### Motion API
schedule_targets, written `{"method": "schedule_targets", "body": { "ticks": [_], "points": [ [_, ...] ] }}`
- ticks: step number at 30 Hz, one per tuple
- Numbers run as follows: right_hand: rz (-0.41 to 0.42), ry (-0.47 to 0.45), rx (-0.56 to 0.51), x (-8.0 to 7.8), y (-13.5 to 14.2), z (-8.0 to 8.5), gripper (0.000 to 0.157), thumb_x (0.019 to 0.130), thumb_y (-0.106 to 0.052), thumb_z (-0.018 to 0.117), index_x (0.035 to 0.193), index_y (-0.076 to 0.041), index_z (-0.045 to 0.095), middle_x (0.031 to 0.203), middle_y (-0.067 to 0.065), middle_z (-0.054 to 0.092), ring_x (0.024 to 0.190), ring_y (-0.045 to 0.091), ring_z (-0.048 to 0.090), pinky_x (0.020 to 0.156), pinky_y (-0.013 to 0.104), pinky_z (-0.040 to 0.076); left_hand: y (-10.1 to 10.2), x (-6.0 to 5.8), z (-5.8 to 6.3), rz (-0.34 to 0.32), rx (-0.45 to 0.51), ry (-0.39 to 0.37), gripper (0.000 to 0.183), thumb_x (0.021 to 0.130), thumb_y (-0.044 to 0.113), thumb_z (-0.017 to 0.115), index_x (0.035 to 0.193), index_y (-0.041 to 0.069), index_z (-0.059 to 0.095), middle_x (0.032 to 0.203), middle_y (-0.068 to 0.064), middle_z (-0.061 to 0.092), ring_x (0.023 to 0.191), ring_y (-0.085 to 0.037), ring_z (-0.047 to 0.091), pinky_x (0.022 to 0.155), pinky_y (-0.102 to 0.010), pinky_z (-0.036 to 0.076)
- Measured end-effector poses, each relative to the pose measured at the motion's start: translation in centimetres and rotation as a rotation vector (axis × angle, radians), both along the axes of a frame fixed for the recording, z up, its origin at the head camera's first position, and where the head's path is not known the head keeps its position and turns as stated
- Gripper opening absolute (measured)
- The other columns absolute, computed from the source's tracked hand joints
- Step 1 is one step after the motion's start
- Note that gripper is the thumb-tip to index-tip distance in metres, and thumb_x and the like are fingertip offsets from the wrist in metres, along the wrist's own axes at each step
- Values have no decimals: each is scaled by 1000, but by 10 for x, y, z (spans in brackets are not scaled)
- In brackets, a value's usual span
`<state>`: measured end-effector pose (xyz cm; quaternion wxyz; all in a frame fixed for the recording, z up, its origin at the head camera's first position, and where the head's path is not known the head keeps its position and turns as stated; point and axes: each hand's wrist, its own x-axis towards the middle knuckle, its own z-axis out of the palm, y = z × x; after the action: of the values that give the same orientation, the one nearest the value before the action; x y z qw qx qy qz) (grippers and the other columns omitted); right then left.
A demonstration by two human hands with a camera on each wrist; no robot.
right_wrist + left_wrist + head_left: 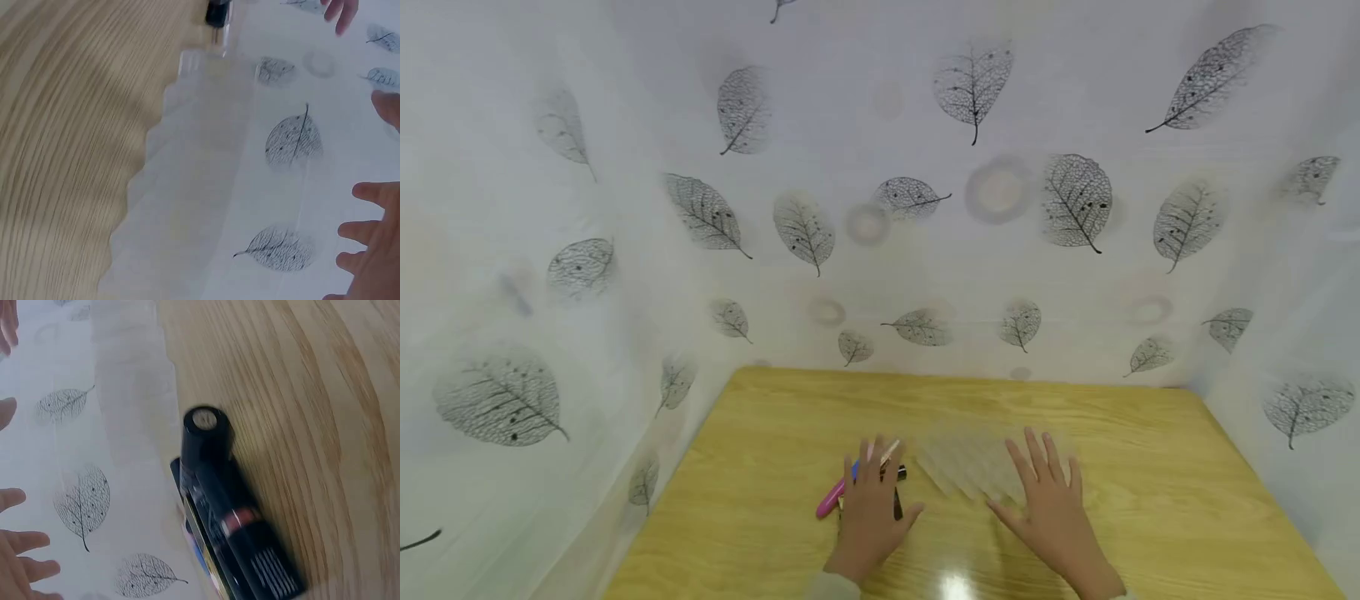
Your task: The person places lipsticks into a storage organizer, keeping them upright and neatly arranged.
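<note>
My left hand [871,510] hovers with spread fingers over a small pile of slim items. A pink tube [830,502] pokes out on its left, and a black tube [898,503] shows by the thumb. The left wrist view brings out several black lipstick-like tubes [267,562], one standing upright [206,440]. To the right lies a clear plastic organizer [958,467] with a zigzag edge; no contents can be made out. My right hand [1054,510], fingers fanned out, is over its right end. Neither hand holds anything; whether they touch what lies beneath is unclear.
Everything lies on a wood-grain table [760,467]. A whitish curtain [865,275] printed with grey leaves encloses the table's back and both sides. A light glare [957,586] shows at the near edge.
</note>
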<state>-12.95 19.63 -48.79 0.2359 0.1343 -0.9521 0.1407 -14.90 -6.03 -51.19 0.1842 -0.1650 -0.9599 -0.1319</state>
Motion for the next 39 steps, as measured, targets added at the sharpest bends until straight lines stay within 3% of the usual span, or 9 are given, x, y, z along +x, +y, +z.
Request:
{"method": "schedule_targets", "body": {
  "ticks": [6, 9, 13, 18, 28, 35, 39],
  "points": [
    [-43, 90, 5, -17, 40, -2, 56, 80, -34, 70, 125, -4, 54, 129, 19, 51, 125, 41, 39, 93, 67, 29, -21, -12, -5, -35, 54, 104, 69, 75, 35, 76, 133, 12, 48, 132, -14, 49, 123, -32, 46, 103, -50, 40],
    [-76, 129, 29, -25, 61, -9, 48, 78, -27, 71, 116, -1, 59, 116, 19, 58, 114, 40, 48, 90, 65, 34, -31, -19, -10, -26, 6, 153, 62, 73, 33, 77, 126, 11, 54, 122, -12, 54, 114, -27, 51, 99, -44, 43],
    [-119, 105, 64, -36, 80, -20, 44, 74, -21, 74, 109, 2, 62, 106, 20, 61, 103, 40, 54, 86, 62, 38, -44, -26, -16, 7, -71, 161, 58, 73, 33, 77, 123, 11, 57, 116, -10, 58, 109, -25, 54, 95, -41, 46],
    [-172, 4, 103, -40, 94, -34, 39, 79, -23, 71, 107, 3, 62, 102, 22, 62, 98, 41, 56, 82, 61, 39, -55, -30, -19, 5, -81, 107, 53, 74, 30, 76, 119, 9, 59, 111, -10, 60, 106, -25, 56, 95, -41, 47],
    [-191, -145, 123, -44, 99, -47, 35, 88, -26, 62, 106, 4, 61, 101, 24, 63, 95, 43, 57, 80, 62, 40, -69, -39, -26, 11, -77, -51, 42, 79, 26, 72, 115, 7, 61, 106, -10, 63, 101, -27, 60, 90, -43, 50],
    [-198, -233, 130, -45, 102, -50, 36, 94, -27, 53, 109, 5, 60, 100, 24, 63, 92, 43, 58, 79, 62, 40, -74, -40, -30, 21, -89, -95, 44, 79, 26, 72, 118, 9, 59, 105, -9, 62, 98, -26, 59, 89, -43, 49],
    [-194, -237, 146, -44, 102, -51, 34, 96, -27, 50, 105, 5, 60, 94, 22, 64, 86, 41, 60, 76, 61, 43, -78, -40, -33, 21, -78, -91, 44, 79, 26, 73, 117, 9, 60, 105, -10, 63, 99, -28, 60, 89, -44, 49]
  ]
}}
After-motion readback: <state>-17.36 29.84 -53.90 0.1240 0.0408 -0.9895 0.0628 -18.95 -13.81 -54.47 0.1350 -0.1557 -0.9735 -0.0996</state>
